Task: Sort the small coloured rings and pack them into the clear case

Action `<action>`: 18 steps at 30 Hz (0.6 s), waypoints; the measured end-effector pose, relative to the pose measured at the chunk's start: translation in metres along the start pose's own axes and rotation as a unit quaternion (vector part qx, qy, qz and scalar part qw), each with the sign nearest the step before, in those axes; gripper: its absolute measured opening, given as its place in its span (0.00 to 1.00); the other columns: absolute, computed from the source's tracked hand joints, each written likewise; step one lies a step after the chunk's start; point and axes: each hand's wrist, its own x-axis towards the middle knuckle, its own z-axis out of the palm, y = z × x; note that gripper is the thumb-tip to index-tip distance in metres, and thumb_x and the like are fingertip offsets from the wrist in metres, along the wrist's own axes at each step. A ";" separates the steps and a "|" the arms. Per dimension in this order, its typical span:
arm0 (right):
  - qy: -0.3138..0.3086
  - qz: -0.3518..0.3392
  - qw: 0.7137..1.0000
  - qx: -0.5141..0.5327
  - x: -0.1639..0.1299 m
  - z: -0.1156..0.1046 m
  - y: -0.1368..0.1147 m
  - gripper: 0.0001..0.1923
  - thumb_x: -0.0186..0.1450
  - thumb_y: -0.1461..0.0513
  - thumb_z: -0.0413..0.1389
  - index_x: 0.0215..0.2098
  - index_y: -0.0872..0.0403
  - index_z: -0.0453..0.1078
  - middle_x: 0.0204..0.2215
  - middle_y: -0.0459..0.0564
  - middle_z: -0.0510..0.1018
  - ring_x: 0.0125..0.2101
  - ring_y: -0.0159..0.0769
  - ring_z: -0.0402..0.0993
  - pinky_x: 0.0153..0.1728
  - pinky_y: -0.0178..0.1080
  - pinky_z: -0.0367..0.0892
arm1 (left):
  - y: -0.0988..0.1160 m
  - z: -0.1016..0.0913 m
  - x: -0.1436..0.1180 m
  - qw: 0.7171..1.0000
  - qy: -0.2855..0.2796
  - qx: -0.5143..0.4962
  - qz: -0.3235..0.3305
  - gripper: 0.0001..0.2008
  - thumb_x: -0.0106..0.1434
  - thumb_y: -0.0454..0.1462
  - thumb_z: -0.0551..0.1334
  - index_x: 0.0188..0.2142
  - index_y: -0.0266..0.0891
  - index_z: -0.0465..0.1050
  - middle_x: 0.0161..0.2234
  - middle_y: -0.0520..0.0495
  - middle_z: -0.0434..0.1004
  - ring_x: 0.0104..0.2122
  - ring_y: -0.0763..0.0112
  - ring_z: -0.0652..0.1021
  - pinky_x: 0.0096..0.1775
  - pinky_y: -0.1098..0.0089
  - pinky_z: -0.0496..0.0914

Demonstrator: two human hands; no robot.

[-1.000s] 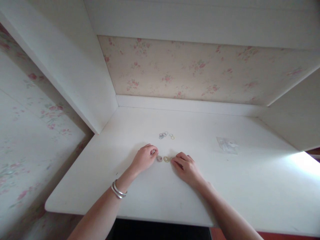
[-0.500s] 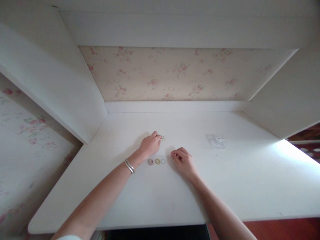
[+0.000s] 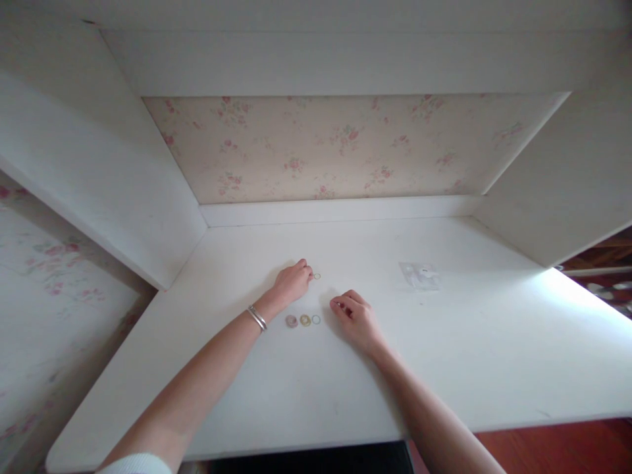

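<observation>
My left hand (image 3: 292, 280), with silver bangles (image 3: 257, 318) at its wrist, rests on the white desk with its fingers pinched together. Just right of its fingertips lies a thin yellowish ring (image 3: 316, 276); whether anything sits inside the pinch is hidden. Lower down, a row holds a pinkish stack of rings (image 3: 291, 321), a yellow stack of rings (image 3: 305, 320) and a thin pale ring (image 3: 316, 320). To the right of the row, my right hand (image 3: 359, 321) is curled closed, thumb against fingers. What it holds, if anything, cannot be made out.
A clear plastic bag (image 3: 421, 276) lies on the desk (image 3: 296, 395) to the right. White side panels and a floral back wall (image 3: 345, 151) enclose the far part. The desk's front edge runs along the bottom, with reddish floor below at right.
My left hand's fingertips have drawn slightly back from the far ring, where a greenish bit no longer shows. The whole view has shifted a little. My right hand keeps its curled pose.
</observation>
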 end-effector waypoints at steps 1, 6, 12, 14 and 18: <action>-0.001 -0.001 1.000 0.001 0.000 0.000 0.000 0.14 0.66 0.55 0.48 0.34 0.52 0.74 0.32 0.49 0.71 0.25 0.28 0.66 0.29 0.32 0.62 | 0.000 0.000 -0.001 1.000 -0.002 0.000 0.001 0.14 0.67 0.38 0.49 0.40 0.37 0.73 0.41 0.42 0.67 0.35 0.69 0.74 0.38 0.69 0.66; -0.004 0.001 1.000 -0.001 0.000 -0.001 0.000 0.14 0.66 0.55 0.48 0.35 0.52 0.74 0.32 0.48 0.71 0.24 0.27 0.65 0.29 0.32 0.62 | 0.003 -0.003 -0.011 1.000 -0.012 -0.009 0.023 0.12 0.67 0.38 0.50 0.38 0.38 0.72 0.40 0.44 0.68 0.33 0.70 0.74 0.36 0.70 0.65; -0.008 -0.004 1.000 0.000 0.000 -0.001 -0.002 0.14 0.66 0.56 0.48 0.35 0.52 0.74 0.32 0.48 0.71 0.26 0.28 0.65 0.29 0.32 0.61 | 0.013 -0.019 -0.048 0.994 -0.013 -0.055 0.093 0.10 0.67 0.38 0.51 0.35 0.40 0.70 0.38 0.47 0.69 0.33 0.69 0.74 0.34 0.70 0.64; -0.010 -0.003 1.000 0.000 -0.001 -0.001 -0.003 0.13 0.66 0.57 0.49 0.34 0.52 0.74 0.31 0.48 0.71 0.26 0.28 0.65 0.29 0.32 0.61 | 0.019 -0.025 -0.061 0.992 -0.030 -0.053 0.110 0.11 0.67 0.38 0.50 0.35 0.39 0.70 0.37 0.47 0.69 0.31 0.70 0.74 0.33 0.70 0.63; -0.011 -0.007 1.000 0.002 -0.001 -0.001 -0.003 0.12 0.66 0.57 0.49 0.34 0.52 0.74 0.31 0.48 0.71 0.26 0.28 0.66 0.30 0.32 0.61 | 0.028 -0.029 -0.076 0.988 -0.067 -0.031 0.133 0.10 0.67 0.37 0.50 0.34 0.40 0.69 0.36 0.48 0.69 0.31 0.71 0.74 0.31 0.71 0.63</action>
